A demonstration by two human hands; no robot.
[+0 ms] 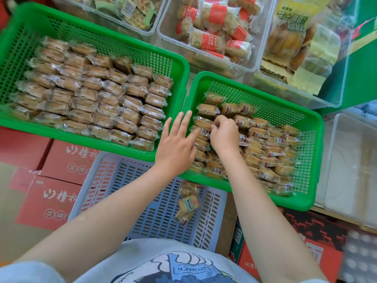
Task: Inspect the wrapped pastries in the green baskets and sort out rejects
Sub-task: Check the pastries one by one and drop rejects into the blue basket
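Two green baskets hold wrapped pastries. The left green basket [102, 35] is packed with neat rows of them [91, 94]. In the right green basket [314, 160] they lie in a looser heap [265, 148]. My left hand [177, 144] has straight spread fingers that touch pastries at the right basket's left wall. My right hand [224, 133] is curled, its fingertips pinching a wrapped pastry [203, 127] in that basket. A pale blue basket [142, 190] below holds three loose wrapped pastries [187, 203].
Clear plastic bins with other packaged snacks [216, 27] stand behind the baskets. An empty clear bin [350, 164] is at the right. Red cartons [53, 190] lie under and left of the blue basket.
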